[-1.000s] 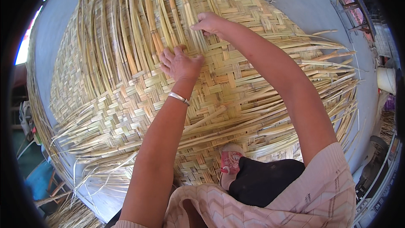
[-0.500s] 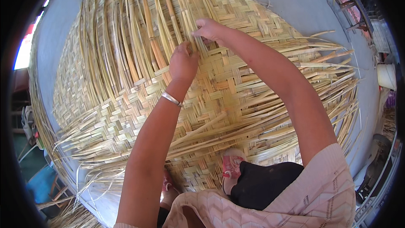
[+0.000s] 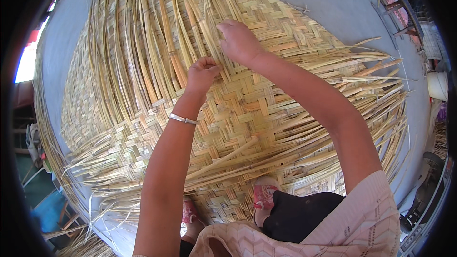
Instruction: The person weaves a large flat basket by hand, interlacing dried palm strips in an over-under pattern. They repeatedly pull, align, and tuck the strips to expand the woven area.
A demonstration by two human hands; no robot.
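Note:
A large mat [image 3: 243, 93] of flat, split reed strips in a zigzag weave lies on the floor before me. My left hand [image 3: 202, 75], with a silver bangle [image 3: 183, 119] at the wrist, is closed in a pinch on a reed strip at the edge of the upright loose strips. Just up and to its right, my right hand [image 3: 239, 42] is curled closed, back upward, over the same group. Its fingertips are hidden, so what they hold cannot be made out. Long loose strips [image 3: 159, 33] run away from me over the weave, left of both hands.
More loose strips [image 3: 333, 100] fan out to the right past the mat's edge. My feet in pink shoes [image 3: 264, 192] stand on the near part. Grey floor [image 3: 333, 0] surrounds the mat. A white bucket [image 3: 437, 85] and a wooden frame [image 3: 404, 12] stand at the right.
My left hand has dropped slightly toward me, away from the right one. My right hand has turned over, from a visible pinch to back upward. The view has shifted a little.

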